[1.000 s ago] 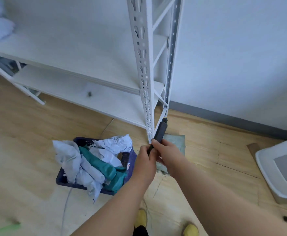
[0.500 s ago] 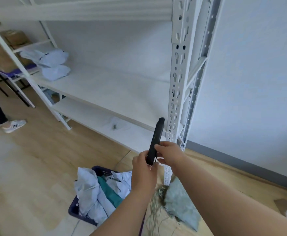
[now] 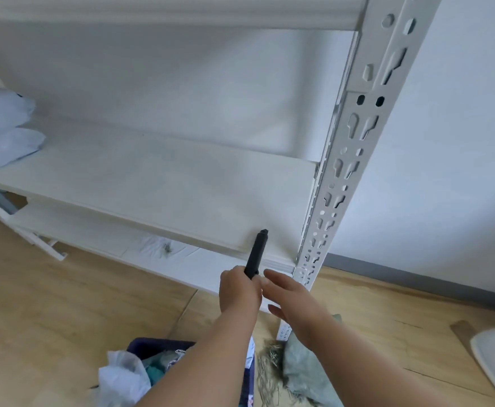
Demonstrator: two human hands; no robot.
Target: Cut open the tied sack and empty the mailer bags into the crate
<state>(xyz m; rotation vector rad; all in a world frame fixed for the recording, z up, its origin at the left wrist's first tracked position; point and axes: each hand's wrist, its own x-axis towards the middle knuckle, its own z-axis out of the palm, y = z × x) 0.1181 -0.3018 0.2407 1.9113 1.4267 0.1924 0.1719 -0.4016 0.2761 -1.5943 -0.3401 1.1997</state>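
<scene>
the left hand [image 3: 240,292] grips a black cutter [image 3: 256,254], raised before the shelf [image 3: 181,189] front edge near its right post. the right hand [image 3: 293,301] spreads open alongside. crate [image 3: 158,345] of mailer bags [image 3: 123,380] and the sack [image 3: 305,374] lie on the floor [image 3: 49,304] below.

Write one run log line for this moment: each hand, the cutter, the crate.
left hand: grips cutter | right hand: open, beside cutter | crate: holds mailer bags | sack: on floor

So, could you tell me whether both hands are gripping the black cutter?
No, only the left hand grips the black cutter; the right hand is beside it with fingers straight.
</scene>
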